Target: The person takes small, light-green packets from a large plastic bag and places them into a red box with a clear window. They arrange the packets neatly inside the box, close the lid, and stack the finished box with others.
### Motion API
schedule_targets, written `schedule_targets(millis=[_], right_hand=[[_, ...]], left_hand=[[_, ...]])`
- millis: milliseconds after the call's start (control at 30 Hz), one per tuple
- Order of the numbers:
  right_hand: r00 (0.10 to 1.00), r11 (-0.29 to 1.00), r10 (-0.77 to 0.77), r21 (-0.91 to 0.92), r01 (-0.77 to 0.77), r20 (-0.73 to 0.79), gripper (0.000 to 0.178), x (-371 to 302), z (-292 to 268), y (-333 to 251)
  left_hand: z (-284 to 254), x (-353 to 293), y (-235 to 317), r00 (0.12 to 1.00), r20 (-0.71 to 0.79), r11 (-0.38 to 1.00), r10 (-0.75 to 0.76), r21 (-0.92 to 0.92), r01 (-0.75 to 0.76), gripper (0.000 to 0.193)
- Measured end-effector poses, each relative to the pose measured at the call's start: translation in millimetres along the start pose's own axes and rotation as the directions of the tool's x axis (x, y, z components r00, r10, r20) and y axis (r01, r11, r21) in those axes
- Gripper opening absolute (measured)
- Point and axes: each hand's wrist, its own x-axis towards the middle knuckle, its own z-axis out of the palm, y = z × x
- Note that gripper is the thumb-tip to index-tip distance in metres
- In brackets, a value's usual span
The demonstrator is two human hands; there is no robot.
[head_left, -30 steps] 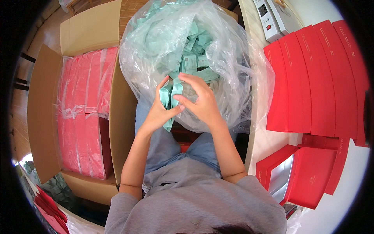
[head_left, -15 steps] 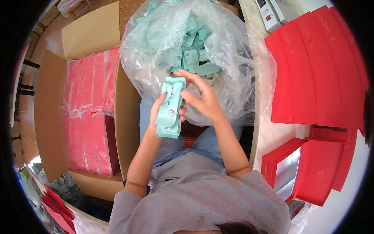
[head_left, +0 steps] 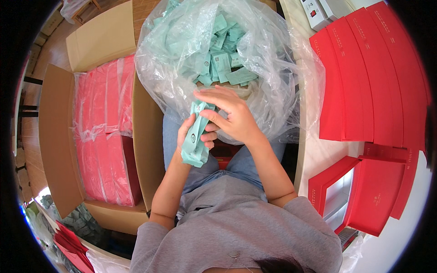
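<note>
Brownish floor (head_left: 54,54) shows at the upper left, and a pale marbled worktop (head_left: 314,157) runs down the right side, so it's a pretty packed spot. Right in the middle, the left hand (head_left: 183,132) has its fingers wrapped around a slim mint-green sealed packet (head_left: 195,136), thumb on one side and fingertips coming round the other; it might be more than one packet stacked up, can't tell from this angle. It's tilted, with its lower end over the lap. The right hand (head_left: 234,116) is loosely curved over the upper end, thumb against the packet and fingers arched above it, though I can't tell if it's really pinching or just resting there. Below them you get blue jeans (head_left: 246,168) and a grey short-sleeved T-shirt (head_left: 236,218). Just beyond the hands sits a big crinkly clear plastic bag (head_left: 268,91), mouth open, with a heap of loose mint-green packets (head_left: 221,66) inside. Off to the left is an open brown cardboard carton (head_left: 148,150), flaps out, holding red boxes in clear film (head_left: 102,100). Over on the right, tall flat red boxes (head_left: 350,82) stand in an overlapping row, and nearer the body there's an open red box with a silvery-white interior (head_left: 339,198). Top right corner has a white machine with a red switch (head_left: 316,13), partly cut off, and some folded red pieces (head_left: 70,248) lie at the lower left.
</note>
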Motion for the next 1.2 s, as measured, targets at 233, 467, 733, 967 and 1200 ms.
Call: schedule_targets(millis=[233,467,733,967,1200], right_hand=[[0.978,0.995,0.078,0.077,-0.064,-0.196,0.025,-4,22,18],[0.821,0.793,0.453,-0.263,-0.55,-0.348,0.052,47,27,154],[0.74,0.658,0.53,-0.35,-0.667,-0.414,0.085,75,30,179],[0.805,0.896,0.42,0.333,-0.294,-0.419,0.067,-15,32,26],[0.965,0.963,0.221,0.186,-0.193,-0.138,0.049,-63,3,-39]], left_hand=[[-1,6,-8,0.996,0.094,0.991,-0.003,-0.135,0.015,0.054],[19,11,11,0.945,-0.247,0.938,0.214,0.322,-0.128,0.077],[23,-1,6,0.787,-0.453,0.723,0.419,0.691,0.012,0.063],[33,24,0,0.763,-0.301,0.65,0.571,0.734,-0.197,0.055],[51,34,-16,0.803,-0.061,0.454,0.593,0.848,-0.271,0.064]])
